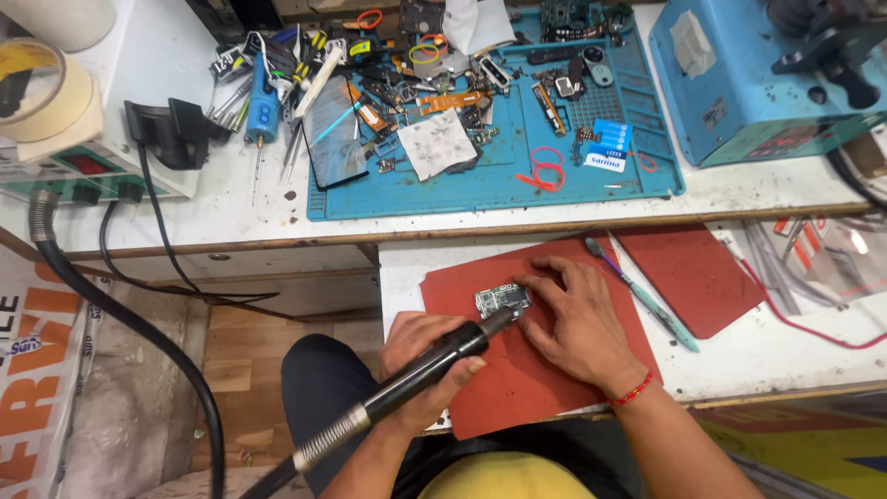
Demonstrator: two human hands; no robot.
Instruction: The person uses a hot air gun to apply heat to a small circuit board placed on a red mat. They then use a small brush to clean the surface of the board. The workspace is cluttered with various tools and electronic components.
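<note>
A small green circuit board (500, 299) lies on a red mat (536, 379) on a pull-out white shelf. My left hand (427, 362) grips a black hot-air wand (420, 371), whose nozzle points at the board's lower right edge. My right hand (575, 319) rests flat on the mat with fingertips pressing the board's right side. A red thread is tied around my right wrist. The wand's hose runs down past my left forearm.
A teal toothbrush (644, 298) and a second red mat (691, 275) lie right of my hand. Above, a blue work mat (499, 189) carries phone parts, tools and a dark phone screen (333, 134). A blue machine (739, 74) stands at the back right, a white station (83, 166) at left.
</note>
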